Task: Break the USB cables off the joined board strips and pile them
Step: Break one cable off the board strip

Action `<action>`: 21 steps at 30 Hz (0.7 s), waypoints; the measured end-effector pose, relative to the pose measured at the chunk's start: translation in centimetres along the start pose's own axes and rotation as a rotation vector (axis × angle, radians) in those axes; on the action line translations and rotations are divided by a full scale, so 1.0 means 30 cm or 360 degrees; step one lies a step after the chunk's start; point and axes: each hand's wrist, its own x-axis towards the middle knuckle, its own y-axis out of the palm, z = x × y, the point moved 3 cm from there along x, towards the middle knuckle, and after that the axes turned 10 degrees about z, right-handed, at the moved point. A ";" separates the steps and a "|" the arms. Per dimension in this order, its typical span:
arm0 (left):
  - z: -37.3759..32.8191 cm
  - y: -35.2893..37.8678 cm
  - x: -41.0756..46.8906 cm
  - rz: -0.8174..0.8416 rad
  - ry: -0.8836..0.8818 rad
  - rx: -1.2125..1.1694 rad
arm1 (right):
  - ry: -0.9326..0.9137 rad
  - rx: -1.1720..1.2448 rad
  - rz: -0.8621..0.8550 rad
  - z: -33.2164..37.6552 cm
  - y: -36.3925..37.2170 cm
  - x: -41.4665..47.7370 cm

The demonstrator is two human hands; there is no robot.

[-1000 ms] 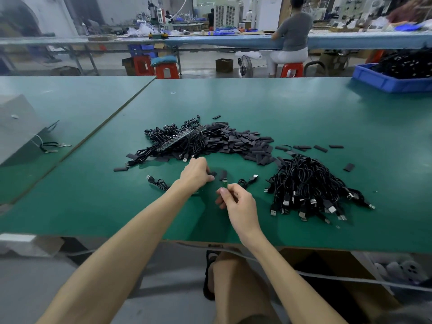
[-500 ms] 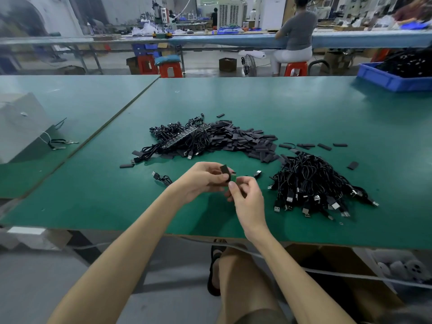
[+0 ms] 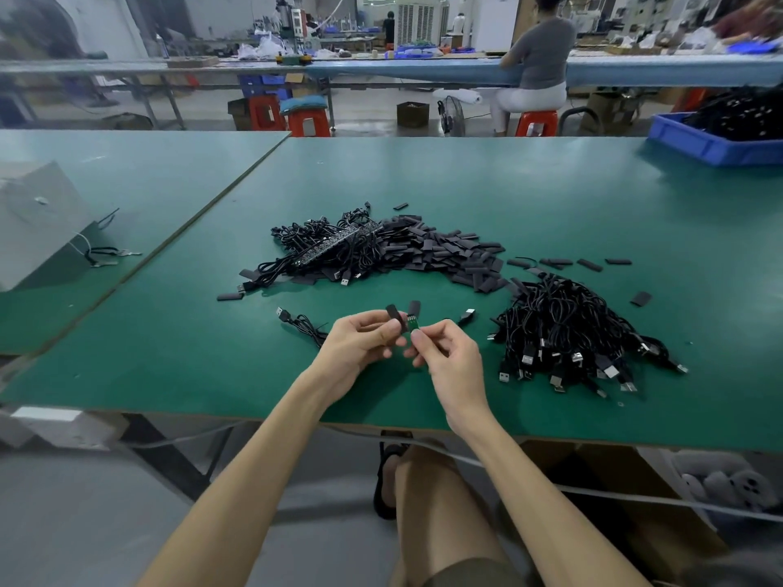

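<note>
Both forearms are bare all the way to the left hand [image 3: 360, 345] and right hand [image 3: 449, 358], both bare as well. Lower down a bare knee shows above the hem of olive-brown fabric shorts [image 3: 466, 574]. The foot wears a black open strap sandal [image 3: 381, 506]

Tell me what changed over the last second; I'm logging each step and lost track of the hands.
The left hand rose off the table beside the loose cable, now pinching a short black sleeve, and met the right hand, which keeps its grip on the small green board piece. The cable pile and the heap of sleeves stayed put.
</note>
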 end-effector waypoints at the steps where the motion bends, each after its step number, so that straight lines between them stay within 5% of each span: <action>1: 0.004 -0.006 0.000 -0.0040 0.0036 -0.0075 | 0.0006 -0.0010 0.0006 0.000 0.000 0.000; 21: 0.014 -0.027 -0.006 -0.0097 0.0078 -0.0217 | 0.0070 0.0003 0.0107 0.002 0.004 0.004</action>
